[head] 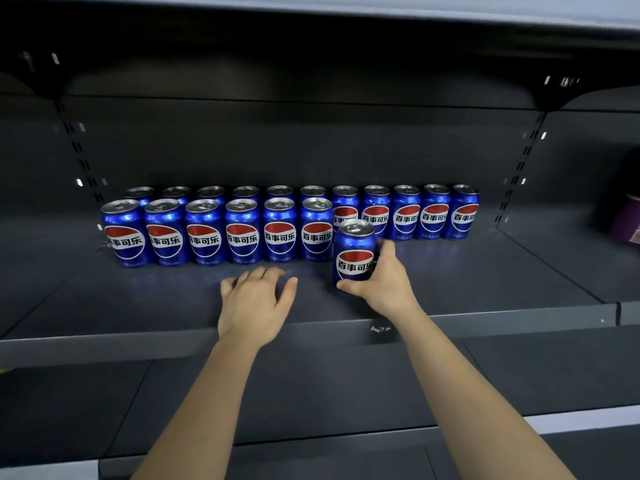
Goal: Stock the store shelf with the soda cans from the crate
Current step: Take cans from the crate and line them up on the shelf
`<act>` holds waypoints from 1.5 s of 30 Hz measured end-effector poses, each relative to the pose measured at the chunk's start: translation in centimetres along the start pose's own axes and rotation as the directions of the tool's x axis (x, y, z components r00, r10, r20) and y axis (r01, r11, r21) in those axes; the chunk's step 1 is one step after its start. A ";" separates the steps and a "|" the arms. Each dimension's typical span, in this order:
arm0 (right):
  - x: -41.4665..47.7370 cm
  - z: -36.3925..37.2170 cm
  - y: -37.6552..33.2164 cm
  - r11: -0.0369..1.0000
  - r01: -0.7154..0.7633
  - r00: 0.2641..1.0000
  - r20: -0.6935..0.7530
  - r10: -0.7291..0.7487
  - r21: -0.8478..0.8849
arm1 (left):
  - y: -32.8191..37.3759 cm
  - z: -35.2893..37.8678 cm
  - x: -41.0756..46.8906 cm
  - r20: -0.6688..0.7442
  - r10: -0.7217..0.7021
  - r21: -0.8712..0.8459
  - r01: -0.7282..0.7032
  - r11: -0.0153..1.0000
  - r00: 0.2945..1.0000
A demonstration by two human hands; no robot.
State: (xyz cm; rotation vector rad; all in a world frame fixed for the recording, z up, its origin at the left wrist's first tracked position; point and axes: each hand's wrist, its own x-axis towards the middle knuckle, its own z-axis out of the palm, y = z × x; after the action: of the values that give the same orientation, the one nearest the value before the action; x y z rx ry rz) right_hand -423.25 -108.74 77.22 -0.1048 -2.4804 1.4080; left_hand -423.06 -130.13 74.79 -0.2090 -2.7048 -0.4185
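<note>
right hand (384,284) thumb and fingers wrapped round upright blue aluminium soda can (353,252), centre frame | left hand (254,301) flat, fingers spread, palm down on dark grey metal shelf (485,271), left of centre | held can just beside right end of front row of six matching cans (204,233) | back row of eleven cans (405,216) behind

The blue metal soda cans (242,233) look glossy and smooth, with bare silvery tops. The dark grey metal shelf (138,299) is matt, faintly reflecting them.
</note>
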 end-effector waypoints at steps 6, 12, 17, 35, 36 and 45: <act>1.9 0.6 -0.2 0.999 -0.052 0.998 -0.025 0.051 -0.010 | -0.1 0.2 -0.2 -0.031 -0.013 0.015 0.014 1.000 0.999; 3.6 0.8 -0.1 0.996 -0.089 0.996 -0.026 0.090 0.008 | -0.3 0.3 -0.2 -0.036 -0.018 0.030 0.019 0.999 0.999; 4.0 1.4 0.6 0.997 -0.072 0.995 -0.064 0.072 0.013 | -0.3 0.3 -0.2 -0.044 -0.029 0.025 0.030 0.999 0.999; 4.8 1.9 1.2 0.999 -0.037 0.994 -0.100 0.033 -0.039 | -0.3 0.3 -0.2 -0.062 -0.046 0.022 0.047 0.999 0.997; 5.0 1.9 1.2 0.997 -0.056 0.995 -0.089 0.052 -0.045 | -0.3 0.3 -0.1 -0.058 -0.047 0.019 0.048 0.999 0.997; 6.1 2.3 1.4 0.991 -0.086 0.995 -0.063 0.080 -0.099 | -0.3 0.2 -0.2 -0.058 -0.044 0.025 0.046 0.999 0.997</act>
State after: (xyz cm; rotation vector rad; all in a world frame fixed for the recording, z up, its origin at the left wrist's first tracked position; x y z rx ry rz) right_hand -429.84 -108.64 76.23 -0.2691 -2.5248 1.2904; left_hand -423.01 -130.32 74.45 -0.1272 -2.6607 -0.3960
